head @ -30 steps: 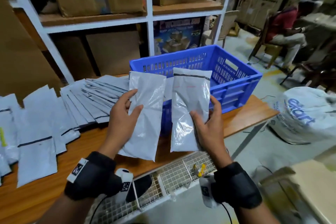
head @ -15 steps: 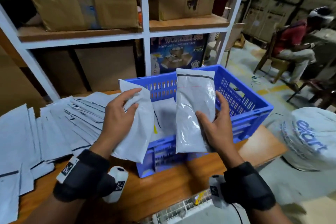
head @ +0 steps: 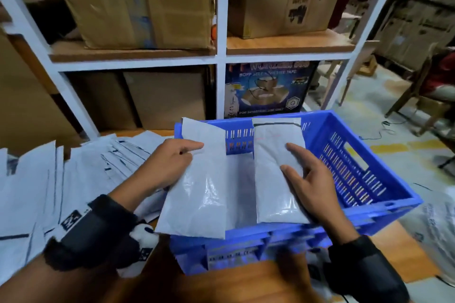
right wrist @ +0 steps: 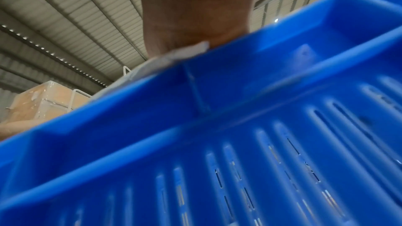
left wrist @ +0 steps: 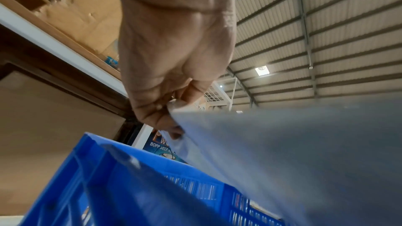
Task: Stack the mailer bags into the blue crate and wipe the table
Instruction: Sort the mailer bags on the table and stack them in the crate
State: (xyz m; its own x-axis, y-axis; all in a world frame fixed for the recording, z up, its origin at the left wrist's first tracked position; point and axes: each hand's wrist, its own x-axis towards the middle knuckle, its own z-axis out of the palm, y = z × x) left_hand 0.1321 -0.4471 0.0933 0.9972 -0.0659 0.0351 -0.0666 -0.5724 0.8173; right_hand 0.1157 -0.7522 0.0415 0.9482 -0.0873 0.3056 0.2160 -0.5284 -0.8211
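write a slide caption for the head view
Each hand, left and right, holds a mailer bag over the blue crate.

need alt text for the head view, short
Two hands each hold a grey mailer bag over a blue crate: left hand with the left bag, right hand with the right bag. More bags lie spread left on the wooden table.

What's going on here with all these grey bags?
A person is packing grey mailer bags into a blue crate. The left hand holds one bag over the crate's left edge, and the right hand holds another above its inside. A few bags already lie in the crate. Many more wait spread on the wooden table to the left.
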